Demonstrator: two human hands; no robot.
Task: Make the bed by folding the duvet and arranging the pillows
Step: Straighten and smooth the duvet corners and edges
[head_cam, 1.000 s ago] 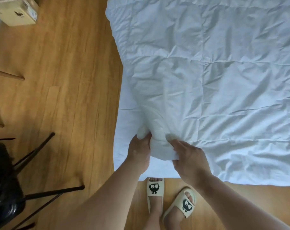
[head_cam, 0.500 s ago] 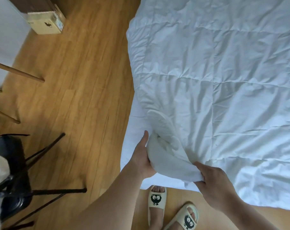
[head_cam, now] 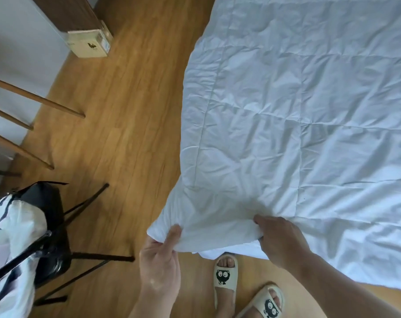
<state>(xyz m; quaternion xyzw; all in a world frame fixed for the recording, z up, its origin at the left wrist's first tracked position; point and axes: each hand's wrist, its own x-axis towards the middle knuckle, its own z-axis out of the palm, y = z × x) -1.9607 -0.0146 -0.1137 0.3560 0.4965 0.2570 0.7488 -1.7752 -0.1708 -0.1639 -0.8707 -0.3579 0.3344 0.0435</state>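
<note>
Gripping left hand (head_cam: 159, 260): thumb and fingers clamp the quilted white duvet (head_cam: 286, 134) at its near corner.
Right hand (head_cam: 282, 242): we clutch the near edge — fingers curled round it.
Duvet: spread wide, corner above wooden floor (head_cam: 126, 134).

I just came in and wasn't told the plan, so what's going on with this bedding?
A person in slippers is working on the white duvet with both hands. The left hand pinches its near corner, thumb on top, and the right hand has a grip on the edge just beside it. That corner is drawn out over the wooden floor. The rest of the duvet lies spread out and wrinkled, not yet folded.
</note>
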